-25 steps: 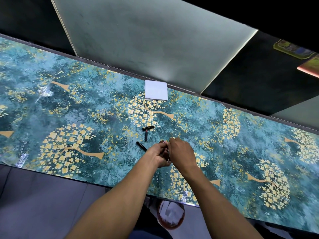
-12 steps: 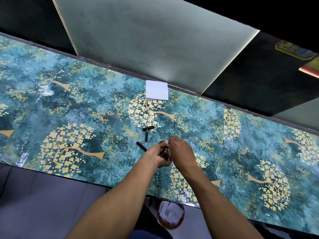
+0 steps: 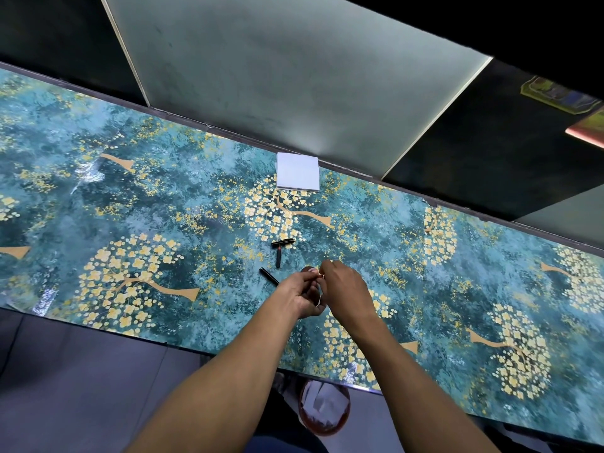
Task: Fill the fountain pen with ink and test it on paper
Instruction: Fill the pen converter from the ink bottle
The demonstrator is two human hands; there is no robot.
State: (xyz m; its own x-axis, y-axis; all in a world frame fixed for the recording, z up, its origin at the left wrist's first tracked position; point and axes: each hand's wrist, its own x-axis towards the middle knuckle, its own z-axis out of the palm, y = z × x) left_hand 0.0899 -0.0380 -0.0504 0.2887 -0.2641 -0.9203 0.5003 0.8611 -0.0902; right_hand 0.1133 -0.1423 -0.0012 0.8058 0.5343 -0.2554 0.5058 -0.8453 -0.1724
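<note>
From the head view, the left hand (image 3: 302, 294) and right hand (image 3: 346, 287) meet over the patterned table (image 3: 130, 204), fingers curled around something small I cannot identify. Three dark pen parts (image 3: 278, 256) lie just beyond; white paper (image 3: 298, 171) rests at the far edge.

Likely a shop or service counter, long narrow counter top (image 3: 163, 197) in glossy teal film with gold trees, frosted glass partition (image 3: 277, 76) at 12 o'clock, small bin of paper scraps (image 3: 325, 410) on the floor at 6 o'clock.
</note>
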